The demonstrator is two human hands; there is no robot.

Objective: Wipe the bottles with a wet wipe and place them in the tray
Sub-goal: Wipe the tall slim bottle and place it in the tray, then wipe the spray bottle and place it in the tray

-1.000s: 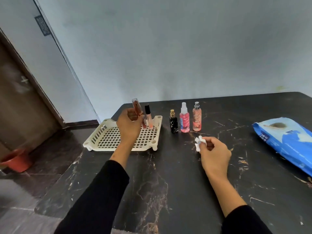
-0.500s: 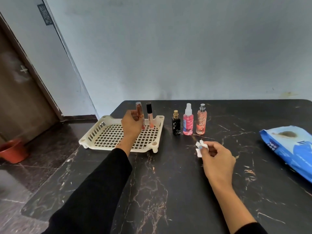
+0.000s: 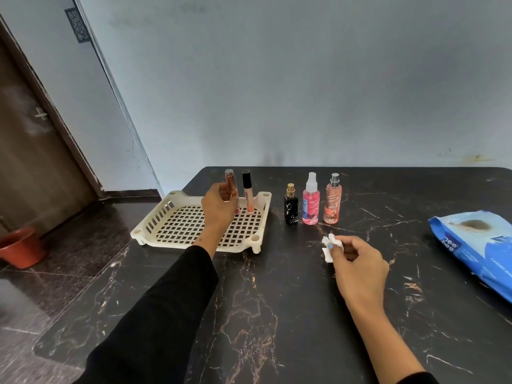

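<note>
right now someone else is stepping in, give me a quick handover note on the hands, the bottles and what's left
Left hand: grips the slim orange tube bottle, upright over the cream slotted plastic tray, beside the black-capped lip gloss tube standing in the tray.
Right hand: pinches the crumpled white wet wipe just above the black marble table.
Done: the gloss tube is in the tray; the orange one is nearly placed.
Left: the small black gold-capped bottle, the pink spray bottle and the peach spray bottle stand in a row right of the tray, not yet placed.
The blue wipes pack lies at far right.
</note>
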